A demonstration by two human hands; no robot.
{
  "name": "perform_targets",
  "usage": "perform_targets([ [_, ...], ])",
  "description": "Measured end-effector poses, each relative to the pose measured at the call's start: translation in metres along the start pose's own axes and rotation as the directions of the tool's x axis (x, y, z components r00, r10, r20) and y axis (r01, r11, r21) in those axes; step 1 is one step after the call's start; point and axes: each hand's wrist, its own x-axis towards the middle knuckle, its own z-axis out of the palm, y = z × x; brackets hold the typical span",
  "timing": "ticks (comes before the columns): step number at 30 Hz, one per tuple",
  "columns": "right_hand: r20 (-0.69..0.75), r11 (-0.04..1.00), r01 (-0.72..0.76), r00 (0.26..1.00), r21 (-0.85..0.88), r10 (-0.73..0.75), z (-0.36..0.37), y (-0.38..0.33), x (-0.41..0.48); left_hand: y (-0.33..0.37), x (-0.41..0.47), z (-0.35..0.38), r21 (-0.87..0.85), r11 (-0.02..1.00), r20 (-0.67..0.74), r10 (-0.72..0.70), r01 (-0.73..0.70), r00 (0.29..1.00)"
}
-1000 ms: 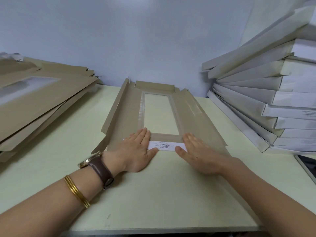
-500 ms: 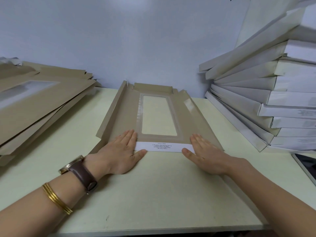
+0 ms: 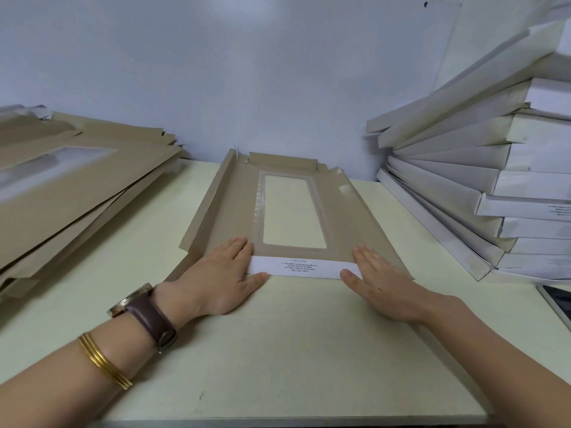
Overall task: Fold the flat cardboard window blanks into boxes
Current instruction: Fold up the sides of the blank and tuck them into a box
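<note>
Head view: left hand point(image 3: 222, 273) and right hand point(image 3: 383, 282) palm down, fingers straight, held together, gripping nothing. Both press near end of blank point(image 3: 228, 205) at table point(image 3: 123, 242) centre. White flap point(image 3: 296, 267) lies between hands, thumbs at its ends. Window just beyond fingertips.
</note>
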Motion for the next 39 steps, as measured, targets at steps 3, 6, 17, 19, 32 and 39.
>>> perform_targets([
  [3, -0.103, 0.982, 0.104, 0.991, 0.155, -0.088, -0.004, 0.002, -0.003, 0.001, -0.003, -0.007, -0.1, 0.995, -0.098, 0.019, -0.029, 0.995],
  [6, -0.142, 0.926, 0.115, 0.988, 0.359, -0.067, -0.012, 0.002, -0.011, 0.005, -0.007, -0.014, -0.173, 0.984, -0.144, 0.002, -0.027, 0.99],
  [17, -0.238, 0.907, 0.051, 0.97, 0.418, 0.055, -0.017, 0.001, -0.015, 0.017, -0.009, -0.025, -0.202, 0.979, -0.247, -0.012, -0.04, 0.969],
  [19, -0.244, 0.907, 0.06, 0.968, 0.416, 0.048, -0.017, 0.001, -0.016, 0.018, -0.007, -0.025, -0.204, 0.978, -0.255, -0.018, -0.036, 0.967],
  [32, -0.28, 0.855, 0.148, 0.96, 0.498, -0.004, -0.023, -0.003, -0.017, 0.036, -0.003, -0.04, -0.281, 0.96, -0.183, -0.058, 0.005, 0.981],
  [39, -0.278, 0.844, 0.158, 0.96, 0.513, -0.01, -0.023, -0.005, -0.015, 0.047, 0.013, -0.044, -0.156, 0.986, -0.075, -0.072, 0.06, 0.995],
])
